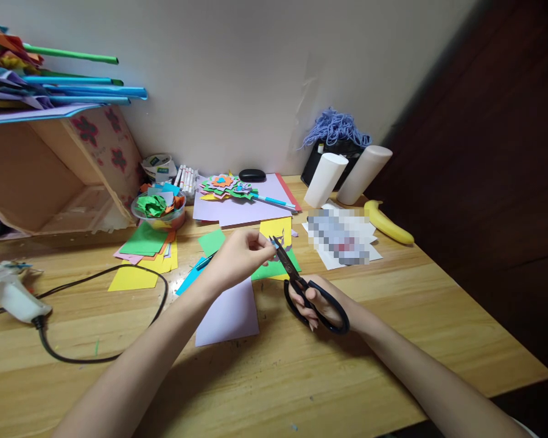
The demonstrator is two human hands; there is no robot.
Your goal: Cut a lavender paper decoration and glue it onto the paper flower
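My right hand is closed through the handles of a pair of black scissors, whose blades point up and to the left and look slightly parted. At their tips, my left hand pinches a small piece of blue paper, mostly hidden by the fingers. Under and beyond the hands lie a yellow sheet with dark cut-like marks and a green sheet. A lilac sheet lies below my left wrist. Beside it are a blue paper and a dark pen.
A glue gun with a looping black cord lies left. Behind are a bowl of scraps, stacked coloured paper, a paper flower and markers. At right stand two white cylinders near a banana.
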